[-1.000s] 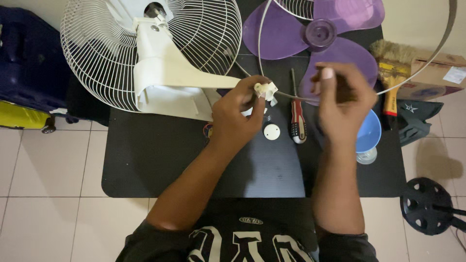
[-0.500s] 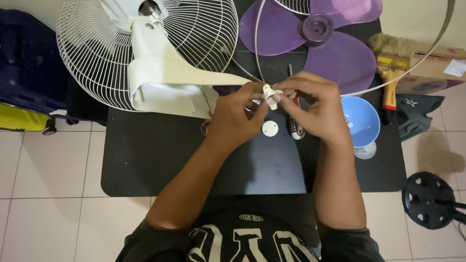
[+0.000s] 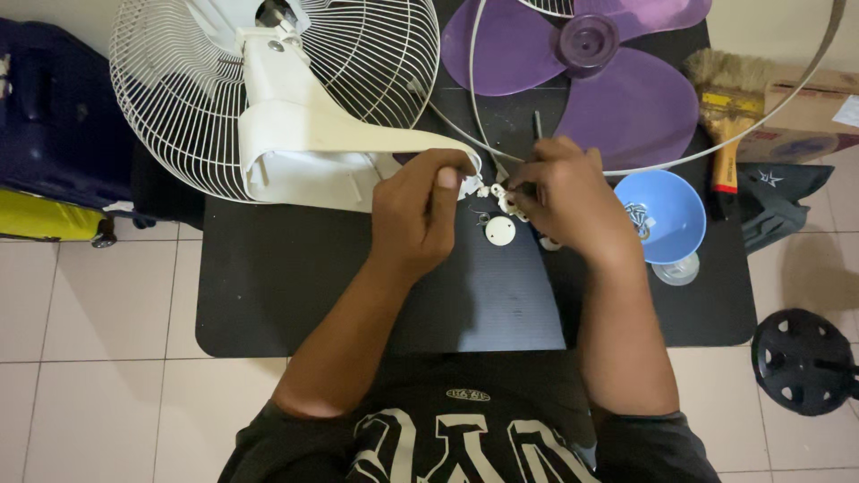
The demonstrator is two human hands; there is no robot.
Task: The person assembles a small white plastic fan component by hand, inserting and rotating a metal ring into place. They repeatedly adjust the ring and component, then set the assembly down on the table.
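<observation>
My left hand [image 3: 428, 215] and my right hand [image 3: 564, 199] meet above the black table [image 3: 286, 295], both pinching a small white plastic part [image 3: 497, 194] between their fingertips. Just below it a round white cap [image 3: 500, 232] lies flat on the table. The cream fan body [image 3: 304, 143] with its white wire guard [image 3: 179, 98] lies on its side directly left of my left hand. A screwdriver [image 3: 538, 125] is mostly hidden behind my right hand.
Purple fan blades [image 3: 617, 80] and a loose guard ring [image 3: 778, 116] lie at the back right. A blue bowl [image 3: 667, 215] holding small metal parts stands right of my right hand. A paintbrush [image 3: 729, 107], a cardboard box [image 3: 805, 116] and a black round base [image 3: 801, 360] are at the right.
My right hand has come left from over the screwdriver and joined my left hand on the small white part. The view has shifted slightly.
</observation>
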